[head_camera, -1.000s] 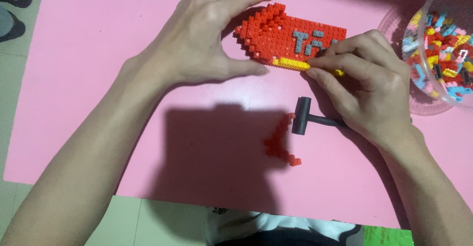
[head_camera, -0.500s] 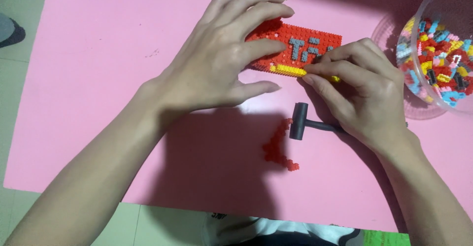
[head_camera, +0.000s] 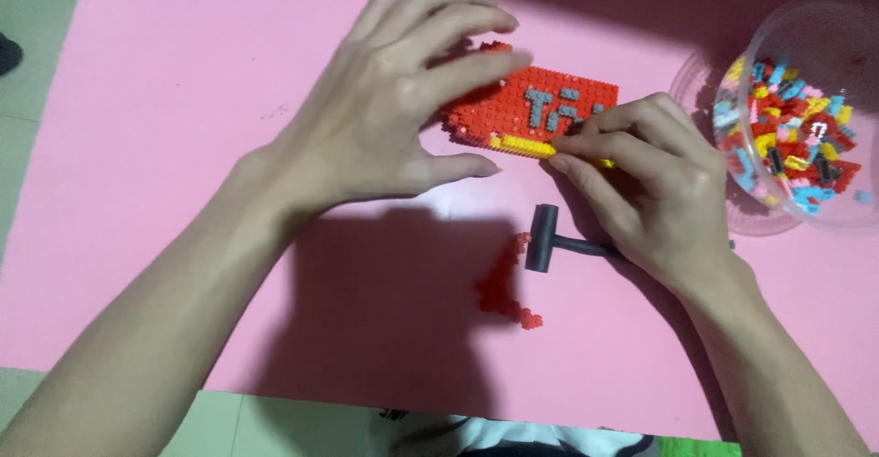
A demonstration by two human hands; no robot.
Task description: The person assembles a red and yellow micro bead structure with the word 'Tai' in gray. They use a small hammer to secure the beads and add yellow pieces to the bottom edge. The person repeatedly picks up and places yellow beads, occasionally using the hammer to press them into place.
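A flat red block panel (head_camera: 513, 109) with grey raised shapes lies on the pink table (head_camera: 183, 100). A yellow strip of blocks (head_camera: 524, 146) runs along its near edge. My left hand (head_camera: 394, 109) arches over the panel's left part, fingers on its top and thumb by its near edge. My right hand (head_camera: 641, 178) pinches the right end of the yellow strip against the panel. The panel's right end is hidden behind these fingers.
A small black hammer (head_camera: 549, 242) lies just under my right hand. A loose clump of red blocks (head_camera: 504, 288) sits to its left. A clear round tub (head_camera: 815, 127) with several mixed coloured blocks stands at the right edge. The table's near edge runs below.
My left hand has spread over the panel's left part and top. The panel and both hands sit slightly lower in view. My right hand keeps its pinch on the yellow strip.
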